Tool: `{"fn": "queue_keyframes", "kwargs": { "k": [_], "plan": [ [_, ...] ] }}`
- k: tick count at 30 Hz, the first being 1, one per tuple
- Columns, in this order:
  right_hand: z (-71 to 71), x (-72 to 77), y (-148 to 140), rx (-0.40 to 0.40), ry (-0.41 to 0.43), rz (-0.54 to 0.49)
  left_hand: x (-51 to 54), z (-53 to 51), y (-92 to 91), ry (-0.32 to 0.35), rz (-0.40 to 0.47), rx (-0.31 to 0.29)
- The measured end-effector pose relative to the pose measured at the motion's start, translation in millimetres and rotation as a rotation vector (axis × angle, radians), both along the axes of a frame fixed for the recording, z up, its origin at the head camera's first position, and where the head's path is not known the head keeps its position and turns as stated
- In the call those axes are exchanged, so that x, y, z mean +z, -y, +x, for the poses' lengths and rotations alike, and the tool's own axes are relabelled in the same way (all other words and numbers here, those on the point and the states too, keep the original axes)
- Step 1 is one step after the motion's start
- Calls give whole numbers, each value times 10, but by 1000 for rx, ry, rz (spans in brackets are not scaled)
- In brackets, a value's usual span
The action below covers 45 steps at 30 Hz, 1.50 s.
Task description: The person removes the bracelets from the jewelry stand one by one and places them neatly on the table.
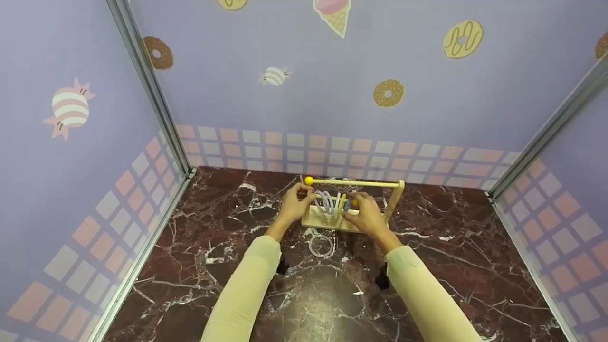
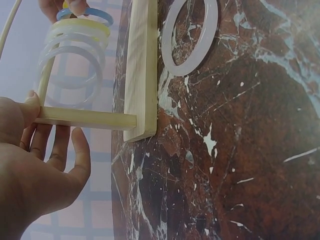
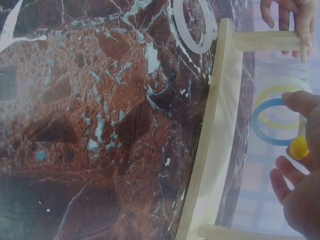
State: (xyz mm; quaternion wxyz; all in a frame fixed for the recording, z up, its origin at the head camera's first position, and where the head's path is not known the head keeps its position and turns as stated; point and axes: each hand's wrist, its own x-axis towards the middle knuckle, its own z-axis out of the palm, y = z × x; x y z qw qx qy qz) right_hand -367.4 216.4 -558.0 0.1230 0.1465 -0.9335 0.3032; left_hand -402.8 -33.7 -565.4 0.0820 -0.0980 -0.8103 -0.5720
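A wooden bangle stand [image 1: 327, 222] stands on the marble-patterned surface. My left hand [image 1: 295, 205] grips the top of its left upright [image 2: 85, 118], thumb on one side and fingers behind. Several clear bangles [image 2: 97, 75] hang on the lower rod, followed by a yellow bangle [image 3: 262, 95]. With thumb and fingers, my right hand [image 1: 368, 213] pinches a blue bangle [image 3: 265, 135] near the rod's yellow ball end [image 3: 299, 148]. The blue bangle appears to be around the rod, though the fingers partly hide this. One pale bangle [image 1: 310, 246] lies flat in front of the stand.
Above the bangles runs a second wooden rod [image 1: 354, 183], with a yellow ball [image 1: 308, 181] at its left end and a tall upright [image 1: 394, 202] at its right. A purple patterned wall [image 1: 332, 114] rises close behind; side panels flank the surface.
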Motion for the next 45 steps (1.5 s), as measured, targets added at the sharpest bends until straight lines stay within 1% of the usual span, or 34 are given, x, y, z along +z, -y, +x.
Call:
{"fn": "queue_keyframes", "kwargs": {
  "k": [6,13,21,26,35,41,45],
  "plan": [
    [11,37,19,0,20,3,5,-2,-2,5,10,-3],
    [13,52,21,-15,37,12,23,12,-14,4,-3,-3],
    [27,55,-16,-18,2,33,1,21,-18,10,-17,-6],
    [43,93,-58,-20,-6,37,-6,33,-12,16,-10,-10],
    [44,177,-162,-11,-33,68,17,21,-13,-14,15,-15],
    [62,221,-234,22,-63,71,2,9,-9,-4,11,-7],
    [88,231,-293,33,-75,74,0,3,-8,-2,16,-12]
  ]
}}
